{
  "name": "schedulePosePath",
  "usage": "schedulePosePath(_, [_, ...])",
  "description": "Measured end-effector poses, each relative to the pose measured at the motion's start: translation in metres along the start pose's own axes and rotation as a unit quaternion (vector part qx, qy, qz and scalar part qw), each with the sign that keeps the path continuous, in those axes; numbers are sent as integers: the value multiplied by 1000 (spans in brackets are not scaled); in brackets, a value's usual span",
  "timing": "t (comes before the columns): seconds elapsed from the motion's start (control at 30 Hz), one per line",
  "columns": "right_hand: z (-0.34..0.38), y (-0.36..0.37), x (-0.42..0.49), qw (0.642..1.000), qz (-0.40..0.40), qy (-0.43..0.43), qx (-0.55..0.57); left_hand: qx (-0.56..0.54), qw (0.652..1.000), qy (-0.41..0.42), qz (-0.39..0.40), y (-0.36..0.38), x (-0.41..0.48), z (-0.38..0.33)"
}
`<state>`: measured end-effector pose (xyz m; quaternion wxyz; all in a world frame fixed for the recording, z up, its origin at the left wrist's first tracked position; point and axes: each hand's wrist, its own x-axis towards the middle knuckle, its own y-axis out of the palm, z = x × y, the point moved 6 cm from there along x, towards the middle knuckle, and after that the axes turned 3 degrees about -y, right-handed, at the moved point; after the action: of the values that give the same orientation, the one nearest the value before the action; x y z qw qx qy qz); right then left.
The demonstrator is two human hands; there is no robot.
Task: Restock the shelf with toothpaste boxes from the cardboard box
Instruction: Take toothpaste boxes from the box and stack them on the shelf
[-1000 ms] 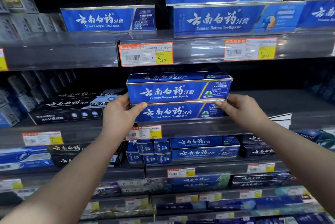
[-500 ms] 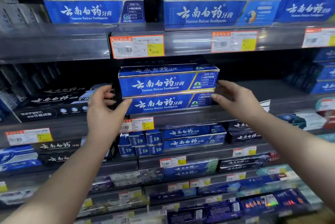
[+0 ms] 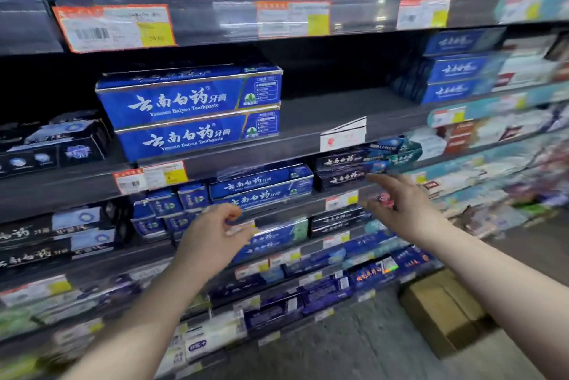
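Two blue toothpaste boxes (image 3: 191,110) lie stacked on the middle shelf (image 3: 311,115), left of centre, with nothing touching them. My left hand (image 3: 212,235) hangs below that shelf, empty, fingers loosely curled and apart. My right hand (image 3: 400,207) is lower right of the stack, empty, fingers spread. A brown cardboard box (image 3: 443,309) sits on the floor at the lower right; its contents are hidden from here.
To the right of the stack the middle shelf is bare up to a folded white tag (image 3: 343,133). More blue boxes (image 3: 452,72) stand at its right end. Dark boxes (image 3: 55,142) sit to the left. Lower shelves are packed. The grey floor (image 3: 354,349) lies below.
Both hands have let go of the stacked boxes and dropped below the shelf. The view has swung right and down, bringing the floor and the cardboard box into sight.
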<state>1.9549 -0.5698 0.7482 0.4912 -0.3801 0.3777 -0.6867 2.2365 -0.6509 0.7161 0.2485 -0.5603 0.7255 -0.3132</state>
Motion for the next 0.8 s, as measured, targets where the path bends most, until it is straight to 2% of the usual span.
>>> schedulePosePath(0.2, [-106,-24,-83,996,39,82,-12,29,995,13,95,101,-33,-62])
schedulePosePath(0.5, [-284,-108,-273,979,39,193,-47,102,972,66,202,286,-141,-202])
schedulePosePath(0.8, [-399,-159,-374,962,49,258,-67,171,935,121,286,409,-212,-286])
